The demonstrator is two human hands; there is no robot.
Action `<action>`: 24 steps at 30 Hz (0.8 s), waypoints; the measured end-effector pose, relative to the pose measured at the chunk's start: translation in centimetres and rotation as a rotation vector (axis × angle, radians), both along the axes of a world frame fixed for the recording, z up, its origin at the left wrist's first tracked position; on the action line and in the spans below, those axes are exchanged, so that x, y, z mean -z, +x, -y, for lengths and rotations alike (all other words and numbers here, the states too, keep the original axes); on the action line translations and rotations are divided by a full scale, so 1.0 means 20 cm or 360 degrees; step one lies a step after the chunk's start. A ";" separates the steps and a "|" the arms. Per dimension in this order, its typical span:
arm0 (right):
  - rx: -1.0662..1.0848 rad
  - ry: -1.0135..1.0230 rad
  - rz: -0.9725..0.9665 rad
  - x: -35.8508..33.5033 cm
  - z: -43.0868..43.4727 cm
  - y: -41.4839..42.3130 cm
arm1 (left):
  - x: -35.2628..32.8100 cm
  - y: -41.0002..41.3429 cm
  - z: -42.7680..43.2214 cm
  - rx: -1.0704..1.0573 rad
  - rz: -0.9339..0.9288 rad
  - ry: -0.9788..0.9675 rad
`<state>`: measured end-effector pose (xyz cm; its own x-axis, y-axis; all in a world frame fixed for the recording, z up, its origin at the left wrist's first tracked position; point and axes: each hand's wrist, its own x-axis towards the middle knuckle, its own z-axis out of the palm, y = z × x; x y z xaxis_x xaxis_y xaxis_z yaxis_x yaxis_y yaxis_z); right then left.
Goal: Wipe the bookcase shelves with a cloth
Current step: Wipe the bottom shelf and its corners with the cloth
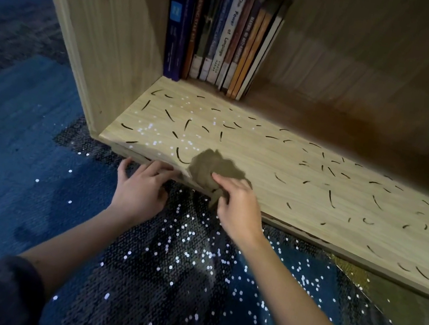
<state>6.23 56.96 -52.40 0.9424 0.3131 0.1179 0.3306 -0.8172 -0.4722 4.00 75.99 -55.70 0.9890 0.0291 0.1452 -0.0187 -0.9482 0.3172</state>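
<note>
The bookcase's bottom shelf [280,156] is light wood, strewn with short dark curved strands and small white specks. A crumpled brown cloth [212,166] lies at the shelf's front edge, left of centre. My right hand [237,206] grips the cloth from the near side, fingers pressed on it. My left hand [139,189] is just left of it, fingers spread and resting against the shelf's front edge, holding nothing.
A row of upright books [219,28] stands at the back left of the shelf, against the left side panel [101,36]. Blue carpet [10,140] lies below, with a dark patterned patch [174,270] covered in white specks in front of the shelf.
</note>
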 end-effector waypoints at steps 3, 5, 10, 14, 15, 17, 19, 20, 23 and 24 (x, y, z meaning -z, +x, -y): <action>0.0044 -0.0045 -0.0044 -0.01 0.00 0.02 | 0.00 0.00 0.00 0.0047 -0.0012 -0.0007; 0.0010 -0.0081 -0.0087 -0.03 -0.02 0.04 | -0.02 0.02 -0.02 0.0013 0.0011 -0.0033; -0.0075 -0.0150 -0.0217 -0.05 -0.05 0.09 | -0.09 0.11 -0.06 0.0021 0.0081 -0.0223; 0.0123 0.0344 -0.0255 -0.14 -0.07 0.20 | -0.14 0.28 -0.13 0.0059 -0.0243 -0.0239; 0.0221 0.0474 -0.0207 -0.17 -0.06 0.24 | -0.15 0.33 -0.15 0.0062 -0.0346 -0.0176; 0.0324 0.0472 -0.0157 -0.19 -0.03 0.36 | -0.16 0.42 -0.21 0.0095 -0.0499 -0.0048; 0.0370 0.0396 -0.0145 -0.18 -0.01 0.51 | -0.17 0.50 -0.27 0.0092 -0.0597 0.0032; 0.0397 0.0371 -0.0137 -0.18 -0.01 0.58 | -0.17 0.52 -0.29 0.0092 -0.0643 0.0095; 0.0414 0.0204 -0.0059 -0.17 -0.04 0.78 | -0.16 0.56 -0.32 0.0121 -0.0805 0.0261; 0.0401 0.0121 -0.0053 -0.15 -0.06 0.85 | -0.16 0.57 -0.32 0.0104 -0.0847 0.0253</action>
